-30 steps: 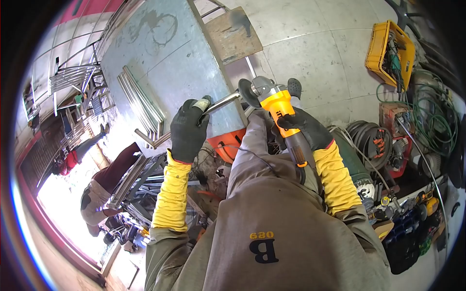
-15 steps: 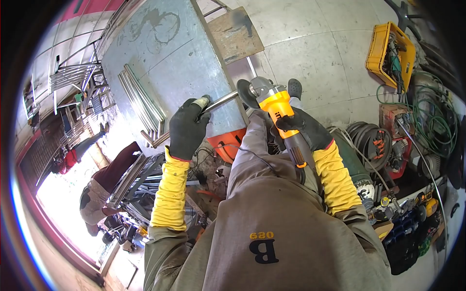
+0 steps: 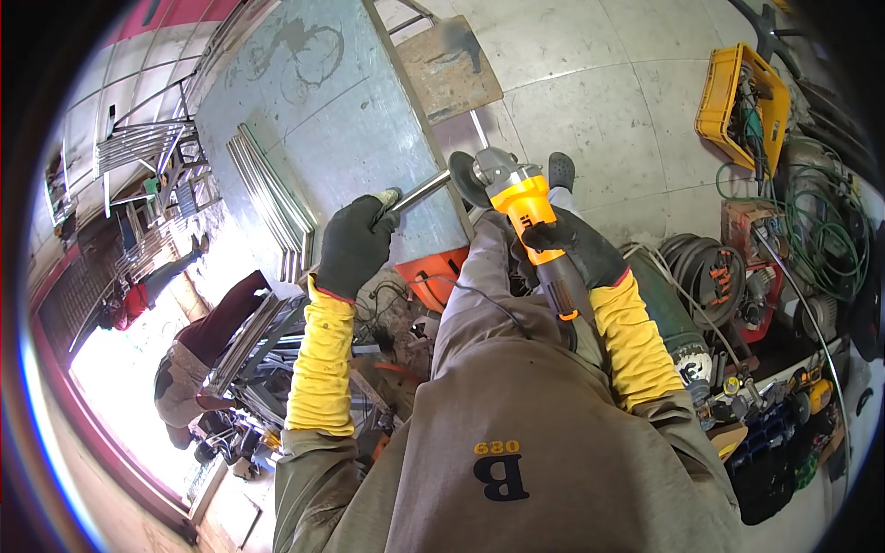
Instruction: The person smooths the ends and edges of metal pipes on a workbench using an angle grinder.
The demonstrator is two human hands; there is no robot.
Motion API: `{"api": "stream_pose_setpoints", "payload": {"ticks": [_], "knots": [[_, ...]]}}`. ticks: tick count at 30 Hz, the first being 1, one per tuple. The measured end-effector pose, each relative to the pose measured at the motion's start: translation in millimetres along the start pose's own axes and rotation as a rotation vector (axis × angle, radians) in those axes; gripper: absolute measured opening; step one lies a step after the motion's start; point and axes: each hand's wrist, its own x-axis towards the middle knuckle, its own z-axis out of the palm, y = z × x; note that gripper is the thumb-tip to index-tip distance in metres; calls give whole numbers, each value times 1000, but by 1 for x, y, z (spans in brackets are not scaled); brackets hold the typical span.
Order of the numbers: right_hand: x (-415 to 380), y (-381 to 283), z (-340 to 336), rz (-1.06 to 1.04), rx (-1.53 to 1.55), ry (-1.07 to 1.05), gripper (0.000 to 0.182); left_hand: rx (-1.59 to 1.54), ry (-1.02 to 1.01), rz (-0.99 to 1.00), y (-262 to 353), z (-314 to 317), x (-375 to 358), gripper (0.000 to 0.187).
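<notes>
Since the earlier frame, both hands have shifted slightly: the left hand [image 3: 353,245] has slid a little lower along the metal rod [image 3: 419,192], and the angle grinder [image 3: 516,198] has edged closer to the rod's end. Seen from above, looking down over the person's own grey-brown work top, both hands wear dark gloves over bright yellow sleeves. The left hand is clenched around the thin, shiny rod, which rests on the edge of the grey steel table [image 3: 341,120] and sticks out past it to the right. The right hand [image 3: 576,247] grips the black body of the yellow grinder, whose dark disc [image 3: 464,180] sits right at the rod's free end; whether they touch cannot be told. On the table, to the left of the rod, lies a bundle of long metal bars [image 3: 272,198]. On the concrete floor at upper right stands a yellow crate [image 3: 728,92] of tools, with coiled green hoses [image 3: 825,230] near it. At lower left, another person [image 3: 198,355] bends over a metal frame.
</notes>
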Motion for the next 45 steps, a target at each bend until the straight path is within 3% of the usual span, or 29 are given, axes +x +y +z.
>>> {"api": "stream_pose_setpoints", "payload": {"ticks": [1,4,5,7,14,19,29,38,44,45], "knots": [[-1,-2,1,-6,-3,3,43,-99,-122,-192,5,-4,2,34],[-2,0,1,-39,-31,28,45,-239,-174,-297,6,-6,2,38],[-2,1,-1,-67,-58,51,46,-239,-173,-296,-4,0,2,38],[-1,2,-6,-66,-57,56,46,-344,9,82,-27,17,2,41],[-3,4,-11,-71,-2,32,46,-361,15,85,-22,12,-1,45],[-6,-5,0,-60,-11,37,47,-113,73,158,-14,7,-3,51],[0,-5,5,-15,15,-4,37,-86,90,88,-12,7,-4,45],[3,0,2,-11,16,3,39,-75,58,48,-8,4,-2,35],[3,3,1,-7,14,-16,39,-167,20,16,-29,13,5,33],[4,4,0,-8,14,-17,39,-258,-28,-82,-29,13,6,34]]}}
